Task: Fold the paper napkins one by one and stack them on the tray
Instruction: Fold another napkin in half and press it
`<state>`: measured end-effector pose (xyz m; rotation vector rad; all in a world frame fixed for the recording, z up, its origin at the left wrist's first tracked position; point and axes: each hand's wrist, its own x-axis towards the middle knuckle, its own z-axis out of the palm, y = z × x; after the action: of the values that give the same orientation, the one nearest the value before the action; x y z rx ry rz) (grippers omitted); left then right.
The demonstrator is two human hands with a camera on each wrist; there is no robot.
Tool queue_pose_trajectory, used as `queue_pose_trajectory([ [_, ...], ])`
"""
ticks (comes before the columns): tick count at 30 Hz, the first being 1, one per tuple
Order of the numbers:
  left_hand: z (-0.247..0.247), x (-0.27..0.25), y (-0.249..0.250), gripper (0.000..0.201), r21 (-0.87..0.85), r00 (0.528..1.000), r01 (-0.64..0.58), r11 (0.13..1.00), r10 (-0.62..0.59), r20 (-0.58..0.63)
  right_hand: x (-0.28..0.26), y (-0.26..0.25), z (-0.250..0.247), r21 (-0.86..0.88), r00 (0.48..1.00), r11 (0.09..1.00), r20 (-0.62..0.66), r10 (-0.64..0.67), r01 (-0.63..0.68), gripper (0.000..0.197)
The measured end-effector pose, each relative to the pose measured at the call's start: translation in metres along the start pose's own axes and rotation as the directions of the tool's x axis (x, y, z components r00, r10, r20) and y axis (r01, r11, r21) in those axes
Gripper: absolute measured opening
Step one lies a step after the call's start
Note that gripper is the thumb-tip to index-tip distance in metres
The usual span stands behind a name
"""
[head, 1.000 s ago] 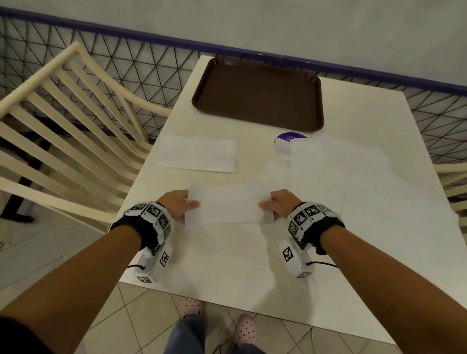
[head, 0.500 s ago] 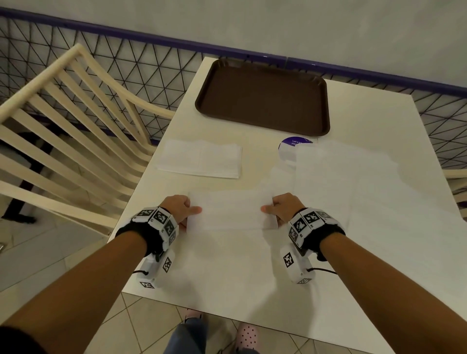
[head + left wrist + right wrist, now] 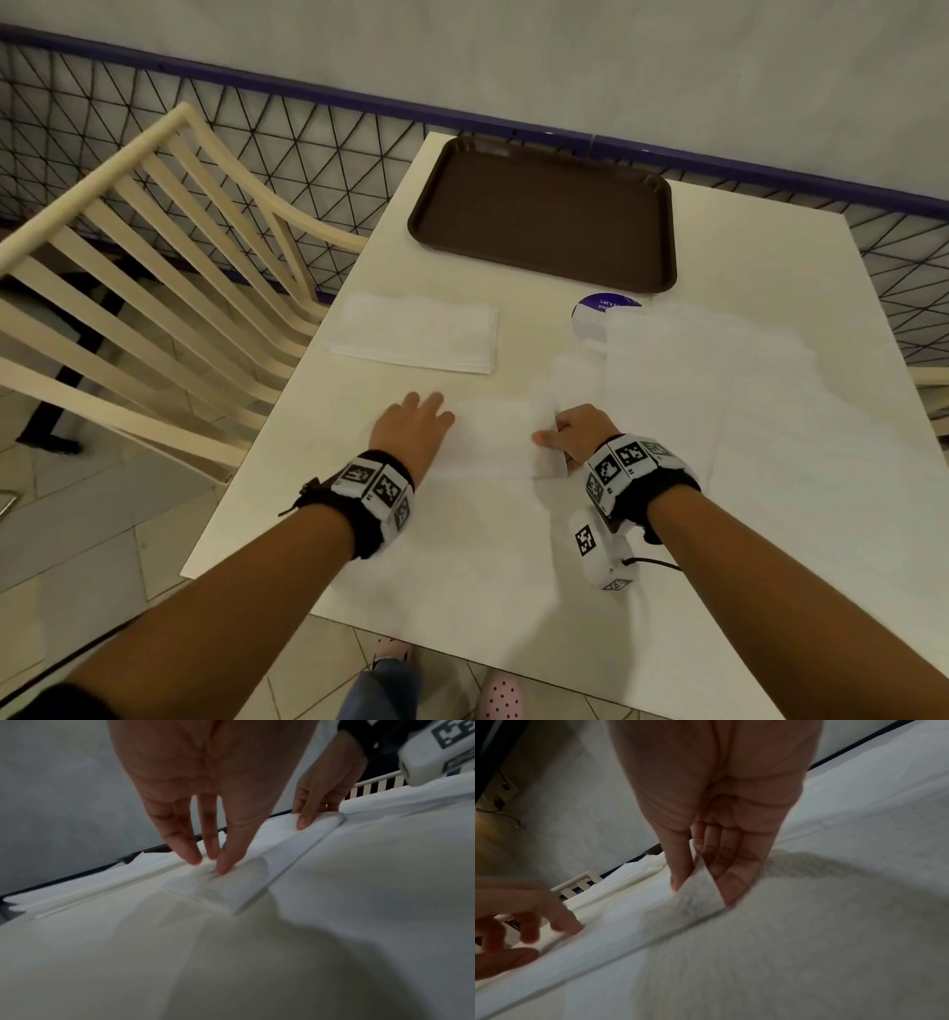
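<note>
Napkin being folded (image 3: pixel 495 437): a white paper napkin is laid flat on the near middle of the white table (image 3: pixel 770 267), between the two hands.
Left hand (image 3: pixel 411 429): the fingers are held out straight, and their tips are pressed down on the napkin's left end, as seen from the left wrist camera.
Right hand (image 3: pixel 577 431): the napkin's right end is pinched between thumb and curled fingers and is lifted slightly off the table.
Folded napkins (image 3: pixel 416 331): a neat white stack is set on the table's left side, beyond the left hand.
Loose napkins (image 3: pixel 693 370): unfolded white sheets are spread on the right of the table, beyond the right hand.
Tray (image 3: pixel 544 210): a dark brown tray is placed at the far end of the table, well apart from both hands.
Sticker (image 3: pixel 598 308): a round purple sticker is partly covered by the loose sheets.
Chair (image 3: pixel 154 246): a cream slatted chair is seen to the left of the table.
</note>
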<state>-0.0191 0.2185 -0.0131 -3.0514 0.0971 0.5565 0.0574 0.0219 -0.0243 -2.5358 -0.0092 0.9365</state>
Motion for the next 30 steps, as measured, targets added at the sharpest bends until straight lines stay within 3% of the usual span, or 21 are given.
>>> queue_pose_trajectory([
  [3,0.002,-0.003,0.009,0.039,-0.098,0.996,0.086,0.991,-0.082,0.046,0.000,-0.001,0.000,-0.011,1.000,1.000,-0.014,-0.003,0.002,0.042],
  [8,0.005,-0.009,0.022,0.064,-0.137,0.989,0.147,0.980,-0.143,0.036,-0.007,-0.003,0.002,0.008,0.999,1.000,-0.034,-0.001,0.001,0.039],
  [11,0.009,-0.012,0.025,0.066,-0.119,0.987,0.159,0.980,-0.160,0.001,-0.020,-0.007,0.002,0.068,0.991,0.996,-0.119,-0.056,0.064,0.019],
  [12,0.010,-0.013,0.025,0.067,-0.111,0.987,0.158,0.981,-0.160,-0.007,-0.027,-0.008,0.005,0.066,0.981,0.992,-0.168,-0.095,0.107,0.032],
  [13,0.011,-0.014,0.025,0.067,-0.103,0.987,0.155,0.982,-0.158,-0.018,-0.037,-0.010,0.010,0.003,0.967,0.989,-0.210,-0.146,0.150,0.045],
  [15,0.012,-0.014,0.025,0.068,-0.094,0.987,0.154,0.984,-0.158,-0.036,-0.054,-0.013,0.026,-0.307,0.923,0.924,-0.234,-0.306,0.228,0.055],
  [16,0.013,-0.014,0.025,0.069,-0.091,0.986,0.155,0.984,-0.159,-0.041,-0.061,-0.013,0.038,-0.459,0.903,0.846,-0.182,-0.389,0.272,0.055],
  [18,0.013,-0.015,0.026,0.070,-0.087,0.985,0.158,0.984,-0.163,-0.051,-0.070,-0.015,0.060,-0.603,0.895,0.724,-0.035,-0.445,0.336,0.053],
  [22,0.014,-0.016,0.027,0.070,-0.064,0.984,0.156,0.986,-0.160,-0.076,-0.073,-0.018,0.086,-0.616,0.921,0.705,0.088,-0.380,0.350,0.052],
  [30,0.016,-0.017,0.027,0.067,-0.077,0.985,0.153,0.985,-0.158,-0.072,-0.078,0.003,0.075,-0.560,0.977,0.802,0.072,-0.200,0.206,0.054],
])
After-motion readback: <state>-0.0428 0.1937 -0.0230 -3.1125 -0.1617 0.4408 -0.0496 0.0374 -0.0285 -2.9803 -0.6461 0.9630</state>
